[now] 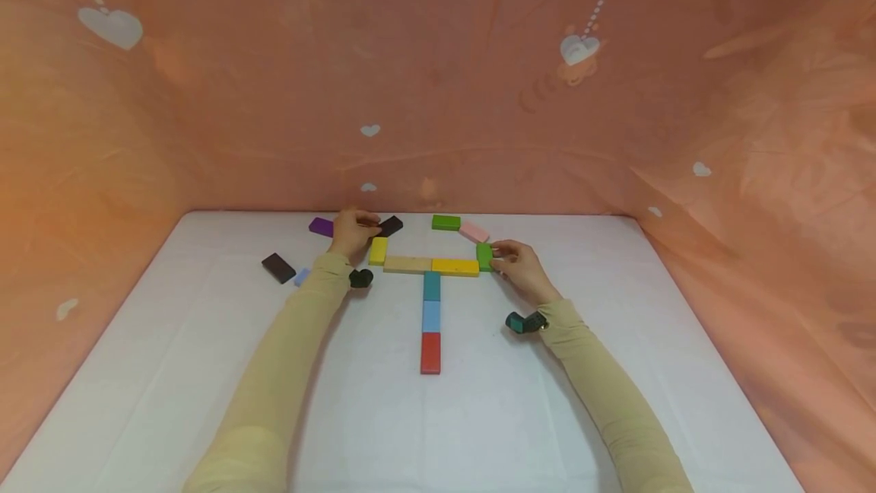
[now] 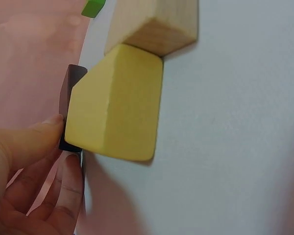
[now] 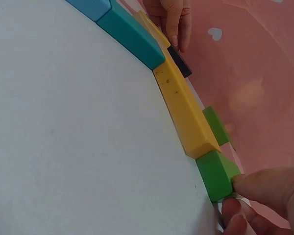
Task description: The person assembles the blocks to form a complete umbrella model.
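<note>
"Grips, quick. Left?"
"From my remote seat: left hand [image 1: 352,234] has a narrow pinch, thumb against fingers, on a brown-black rectangular block [image 1: 391,226]. It's just beyond a pale-yellow rectangular block [image 1: 379,251]."
"Right?"
"Right hand [image 1: 518,268], also narrow: thumb and fingers pinching a green rectangular block [image 1: 484,257], right at the end of an orange-yellow long block [image 1: 455,268]. A pink rectangular block [image 1: 474,232] lies just past it."
"Rest of the layout?"
"Bare pale wooden block [image 1: 408,265] meets the orange-yellow one end to end. Teal block [image 1: 432,286], light-blue block [image 1: 431,316], red block [image 1: 430,354] run from there toward the person, on white cloth [image 1: 493,417]."
"Labels, writing?"
"I get white heart prints [image 1: 111,27] on the orange backdrop [image 1: 438,97]. Any marking on the black wrist device [image 1: 525,322] is too small to read."
</note>
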`<state>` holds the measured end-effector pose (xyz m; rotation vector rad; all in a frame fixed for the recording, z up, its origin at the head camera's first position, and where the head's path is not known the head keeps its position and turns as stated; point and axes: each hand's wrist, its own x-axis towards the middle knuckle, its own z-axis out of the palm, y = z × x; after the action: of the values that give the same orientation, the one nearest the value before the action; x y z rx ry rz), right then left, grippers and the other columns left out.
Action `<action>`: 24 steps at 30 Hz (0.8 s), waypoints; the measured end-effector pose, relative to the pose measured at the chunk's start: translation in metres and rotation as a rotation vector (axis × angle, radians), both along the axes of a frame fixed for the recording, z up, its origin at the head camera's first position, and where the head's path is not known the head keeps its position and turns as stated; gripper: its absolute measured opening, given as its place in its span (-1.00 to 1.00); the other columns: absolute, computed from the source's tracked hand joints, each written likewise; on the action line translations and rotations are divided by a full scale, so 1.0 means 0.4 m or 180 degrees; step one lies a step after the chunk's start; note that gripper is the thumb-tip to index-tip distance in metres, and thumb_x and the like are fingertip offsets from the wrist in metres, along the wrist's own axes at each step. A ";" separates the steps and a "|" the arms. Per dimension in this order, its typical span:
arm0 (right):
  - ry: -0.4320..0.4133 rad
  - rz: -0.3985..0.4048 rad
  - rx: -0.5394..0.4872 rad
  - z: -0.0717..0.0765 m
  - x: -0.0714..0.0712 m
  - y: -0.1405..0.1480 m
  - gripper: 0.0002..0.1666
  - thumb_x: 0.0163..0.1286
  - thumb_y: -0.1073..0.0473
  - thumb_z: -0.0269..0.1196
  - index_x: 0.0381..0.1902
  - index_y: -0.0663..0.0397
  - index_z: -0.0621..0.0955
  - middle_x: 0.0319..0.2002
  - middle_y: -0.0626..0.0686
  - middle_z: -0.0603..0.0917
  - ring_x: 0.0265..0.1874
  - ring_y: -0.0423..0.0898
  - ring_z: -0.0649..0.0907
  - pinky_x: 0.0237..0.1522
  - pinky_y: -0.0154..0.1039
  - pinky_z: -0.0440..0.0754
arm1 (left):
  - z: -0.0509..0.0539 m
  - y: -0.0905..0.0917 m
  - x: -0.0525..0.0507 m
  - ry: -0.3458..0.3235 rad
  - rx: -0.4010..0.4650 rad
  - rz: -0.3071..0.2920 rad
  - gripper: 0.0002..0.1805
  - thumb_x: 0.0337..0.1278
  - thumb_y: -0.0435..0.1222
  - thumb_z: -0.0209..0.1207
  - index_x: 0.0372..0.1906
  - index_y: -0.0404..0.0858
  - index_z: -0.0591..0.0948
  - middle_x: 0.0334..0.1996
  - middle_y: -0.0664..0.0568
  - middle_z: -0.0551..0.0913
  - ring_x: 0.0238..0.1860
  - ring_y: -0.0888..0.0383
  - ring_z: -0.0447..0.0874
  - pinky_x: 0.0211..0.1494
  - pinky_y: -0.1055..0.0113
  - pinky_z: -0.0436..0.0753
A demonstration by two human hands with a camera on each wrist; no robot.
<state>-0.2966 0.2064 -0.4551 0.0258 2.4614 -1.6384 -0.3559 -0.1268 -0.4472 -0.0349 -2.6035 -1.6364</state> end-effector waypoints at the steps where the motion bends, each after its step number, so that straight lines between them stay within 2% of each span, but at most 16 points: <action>1: 0.0010 0.0002 -0.0005 -0.001 0.001 0.000 -0.56 0.35 0.34 0.19 0.18 0.21 0.49 0.02 0.20 0.54 -0.25 -0.02 0.51 -0.32 -0.34 0.55 | 0.000 0.000 0.000 0.0004 0.0018 0.0000 -0.76 0.09 -0.56 0.23 -0.11 -0.58 0.62 -0.10 -0.33 0.55 -0.07 -0.19 0.58 0.03 0.10 0.59; 9: 0.0037 -0.0001 0.0001 -0.004 0.003 -0.001 -0.56 0.36 0.32 0.19 0.19 0.20 0.48 0.02 0.19 0.54 -0.25 -0.02 0.51 -0.32 -0.34 0.55 | -0.004 0.000 0.001 0.0141 -0.0023 -0.0018 -0.78 0.08 -0.58 0.22 -0.13 -0.59 0.62 -0.12 -0.35 0.57 -0.08 -0.20 0.59 0.04 0.10 0.59; 24: 0.0102 0.0013 0.0054 -0.006 0.004 -0.003 -0.56 0.35 0.32 0.19 0.19 0.21 0.49 0.02 0.20 0.55 -0.25 -0.02 0.51 -0.31 -0.32 0.56 | -0.006 -0.002 0.005 0.0172 0.0045 0.0006 -0.78 0.07 -0.58 0.24 -0.14 -0.58 0.62 -0.12 -0.32 0.55 -0.08 -0.20 0.59 0.04 0.10 0.59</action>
<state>-0.2950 0.2052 -0.4575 -0.0029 2.4972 -1.6289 -0.3538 -0.1278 -0.4497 -0.0749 -2.5515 -1.6295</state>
